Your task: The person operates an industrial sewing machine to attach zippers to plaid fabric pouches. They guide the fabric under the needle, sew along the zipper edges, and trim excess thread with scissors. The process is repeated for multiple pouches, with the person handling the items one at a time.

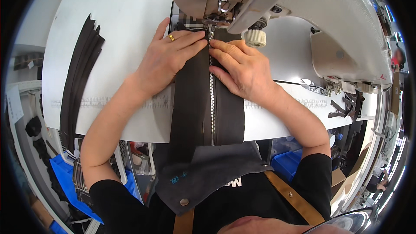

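Observation:
A dark strip of fabric (pixel 188 108) runs from under the sewing machine (pixel 277 0) over the table's front edge. Down its length lies a metal zipper (pixel 212 104), its upper end close to the presser foot (pixel 212 21). My left hand (pixel 173 54), with a gold ring, rests flat on the fabric left of the zipper, fingers stretched out and fingertips near the foot. On the other side my right hand (pixel 242 65) presses the fabric, fingers apart and fingertips along the zipper's edge. The needle cannot be made out.
Several long dark strips (pixel 78 73) lie on the white table (pixel 117 17) at the left. Dark scraps (pixel 342 106) are at the right end. A blue bin (pixel 286 164) stands below on the right, blue trays (pixel 73 186) at lower left. The machine arm overhangs the right side.

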The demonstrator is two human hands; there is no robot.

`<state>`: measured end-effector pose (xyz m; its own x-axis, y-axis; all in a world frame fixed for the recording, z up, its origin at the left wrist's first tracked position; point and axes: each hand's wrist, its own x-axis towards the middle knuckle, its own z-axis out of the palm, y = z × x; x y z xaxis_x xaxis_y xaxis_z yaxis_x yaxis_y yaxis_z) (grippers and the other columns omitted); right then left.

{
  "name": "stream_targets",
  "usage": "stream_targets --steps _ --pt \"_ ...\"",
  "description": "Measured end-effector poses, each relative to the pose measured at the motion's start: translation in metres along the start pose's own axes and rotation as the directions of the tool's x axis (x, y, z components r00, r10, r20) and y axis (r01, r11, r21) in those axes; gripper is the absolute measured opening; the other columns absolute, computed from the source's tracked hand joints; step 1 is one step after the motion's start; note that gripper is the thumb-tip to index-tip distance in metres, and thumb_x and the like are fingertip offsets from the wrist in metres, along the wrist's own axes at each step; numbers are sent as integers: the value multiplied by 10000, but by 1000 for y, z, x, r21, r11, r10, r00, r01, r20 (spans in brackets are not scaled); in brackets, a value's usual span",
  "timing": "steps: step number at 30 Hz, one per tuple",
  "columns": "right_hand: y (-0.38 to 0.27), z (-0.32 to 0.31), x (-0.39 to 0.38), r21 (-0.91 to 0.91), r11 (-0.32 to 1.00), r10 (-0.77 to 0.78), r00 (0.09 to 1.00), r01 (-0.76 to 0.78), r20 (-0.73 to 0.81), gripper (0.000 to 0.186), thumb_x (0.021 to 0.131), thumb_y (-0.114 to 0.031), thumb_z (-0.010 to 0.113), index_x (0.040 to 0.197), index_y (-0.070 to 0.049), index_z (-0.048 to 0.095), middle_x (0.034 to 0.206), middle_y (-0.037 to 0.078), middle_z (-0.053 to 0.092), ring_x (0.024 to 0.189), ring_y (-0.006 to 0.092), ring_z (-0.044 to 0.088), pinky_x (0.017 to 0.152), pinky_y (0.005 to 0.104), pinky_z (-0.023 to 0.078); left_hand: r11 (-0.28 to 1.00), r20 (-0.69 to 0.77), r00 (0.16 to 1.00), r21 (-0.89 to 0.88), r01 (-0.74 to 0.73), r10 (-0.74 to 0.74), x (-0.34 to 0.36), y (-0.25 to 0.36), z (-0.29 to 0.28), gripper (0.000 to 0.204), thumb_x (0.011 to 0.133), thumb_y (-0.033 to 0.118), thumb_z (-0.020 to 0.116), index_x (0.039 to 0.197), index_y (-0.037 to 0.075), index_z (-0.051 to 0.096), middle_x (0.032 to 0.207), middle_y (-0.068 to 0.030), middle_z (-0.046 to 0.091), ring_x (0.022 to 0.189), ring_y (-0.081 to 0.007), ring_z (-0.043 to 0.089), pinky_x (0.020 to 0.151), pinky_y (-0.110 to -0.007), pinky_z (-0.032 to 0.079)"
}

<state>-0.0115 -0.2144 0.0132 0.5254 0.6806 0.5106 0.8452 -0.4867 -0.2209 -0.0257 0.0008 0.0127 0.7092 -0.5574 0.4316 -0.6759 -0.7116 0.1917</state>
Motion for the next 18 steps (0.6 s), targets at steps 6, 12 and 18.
stream_targets --steps 6,12,18 --pt "0 -1 0 11 1000 6 1000 -6 6 333 686 -190 733 963 -31 636 860 36 601 717 209 512 591 308 459 1000 -23 1000 -21 15 -15 0 1 1 300 776 77 552 1067 97 621 1147 -27 590 1051 -170 560 1044 -530 276" --pt "0 -1 -1 21 999 27 999 -28 29 318 704 -195 728 958 -31 633 833 37 588 735 215 515 618 311 461 999 -26 999 -28 46 -47 -3 2 2 317 767 74 552 1072 120 627 1103 -6 551 1049 -185 536 1062 -532 226" --pt "-1 -1 -1 33 999 30 999 -31 22 319 703 -202 731 954 -30 635 836 38 594 747 218 519 638 310 461 996 -23 999 -83 45 -47 -3 0 3 319 773 65 542 1075 121 631 1133 -5 560 1045 -181 547 1065 -531 220"
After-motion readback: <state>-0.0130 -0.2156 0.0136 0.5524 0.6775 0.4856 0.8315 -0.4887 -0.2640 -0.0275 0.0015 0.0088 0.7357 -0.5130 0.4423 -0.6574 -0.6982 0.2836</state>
